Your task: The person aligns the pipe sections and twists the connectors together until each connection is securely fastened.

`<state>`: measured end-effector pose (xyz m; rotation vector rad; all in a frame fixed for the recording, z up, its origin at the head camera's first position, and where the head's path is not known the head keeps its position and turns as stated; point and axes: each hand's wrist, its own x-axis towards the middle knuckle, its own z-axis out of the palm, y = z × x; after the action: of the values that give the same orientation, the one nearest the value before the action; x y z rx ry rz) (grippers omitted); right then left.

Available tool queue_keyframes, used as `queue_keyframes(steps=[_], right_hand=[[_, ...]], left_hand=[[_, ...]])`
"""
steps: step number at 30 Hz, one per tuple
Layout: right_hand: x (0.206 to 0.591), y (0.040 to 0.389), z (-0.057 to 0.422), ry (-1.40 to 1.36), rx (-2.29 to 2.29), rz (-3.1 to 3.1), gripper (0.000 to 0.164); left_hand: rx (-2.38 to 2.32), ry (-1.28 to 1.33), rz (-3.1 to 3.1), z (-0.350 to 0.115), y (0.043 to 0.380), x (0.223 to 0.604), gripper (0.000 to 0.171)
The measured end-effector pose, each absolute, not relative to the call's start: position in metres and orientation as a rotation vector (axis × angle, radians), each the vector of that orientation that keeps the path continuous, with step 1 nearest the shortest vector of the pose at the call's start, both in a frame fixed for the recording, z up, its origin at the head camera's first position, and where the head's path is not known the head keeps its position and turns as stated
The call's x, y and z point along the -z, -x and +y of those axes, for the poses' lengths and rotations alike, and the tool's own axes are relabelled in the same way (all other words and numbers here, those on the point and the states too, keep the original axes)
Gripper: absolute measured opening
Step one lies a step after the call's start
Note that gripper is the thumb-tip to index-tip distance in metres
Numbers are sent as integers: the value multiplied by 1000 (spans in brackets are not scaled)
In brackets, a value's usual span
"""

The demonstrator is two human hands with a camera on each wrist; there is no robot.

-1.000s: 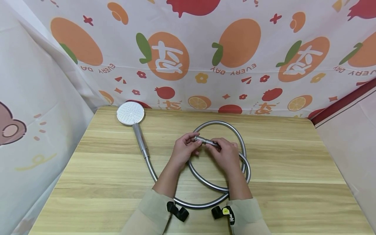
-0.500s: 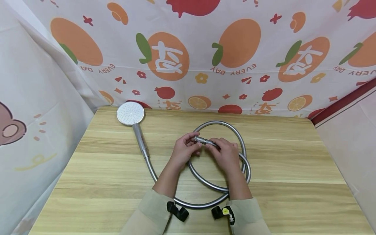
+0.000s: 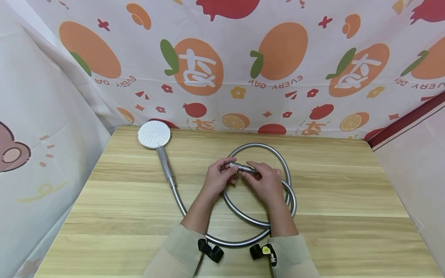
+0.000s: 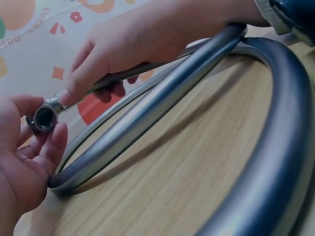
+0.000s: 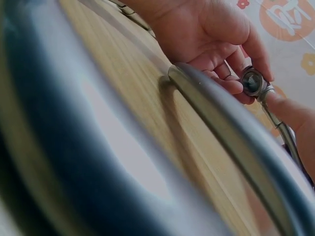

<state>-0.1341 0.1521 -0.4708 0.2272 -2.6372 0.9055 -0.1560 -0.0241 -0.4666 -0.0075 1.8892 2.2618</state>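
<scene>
While both hands (image 3: 216, 179) (image 3: 265, 183) hold the fitting (image 3: 243, 168) — table's side edges (image 3: 404, 212) lie well away.

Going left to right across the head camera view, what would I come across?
Pinkish cartoon print, shower head, left hand, metal hose end, right hand, red strip.

Pale wood-grained table (image 3: 347, 185), grain running side to side; shower head (image 3: 155, 135) lying near its far left corner, white spray face (image 3: 152, 133) up; grey metallic hose (image 3: 236, 244) curving from the handle (image 3: 165, 164) into overlapping loops near the table's middle
</scene>
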Motion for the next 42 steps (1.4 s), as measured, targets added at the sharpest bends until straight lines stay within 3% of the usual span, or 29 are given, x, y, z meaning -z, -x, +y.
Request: queue_keyframes(steps=[11, 19, 31, 42], right_hand=[[466, 134, 148, -322, -922, -2615, 40], [469, 134, 150, -326, -898, -2633, 26], [469, 134, 151, -340, -861, -2692, 27], [466, 134, 152, -332, -962, -2739, 30]], left_hand=[[-2234, -71, 1948, -23, 155, 469, 39], [-2219, -72, 1924, -24, 157, 470, 41], [-2171, -152, 1968, -24, 155, 467, 38], [-2108, -231, 2056, -24, 143, 443, 34]])
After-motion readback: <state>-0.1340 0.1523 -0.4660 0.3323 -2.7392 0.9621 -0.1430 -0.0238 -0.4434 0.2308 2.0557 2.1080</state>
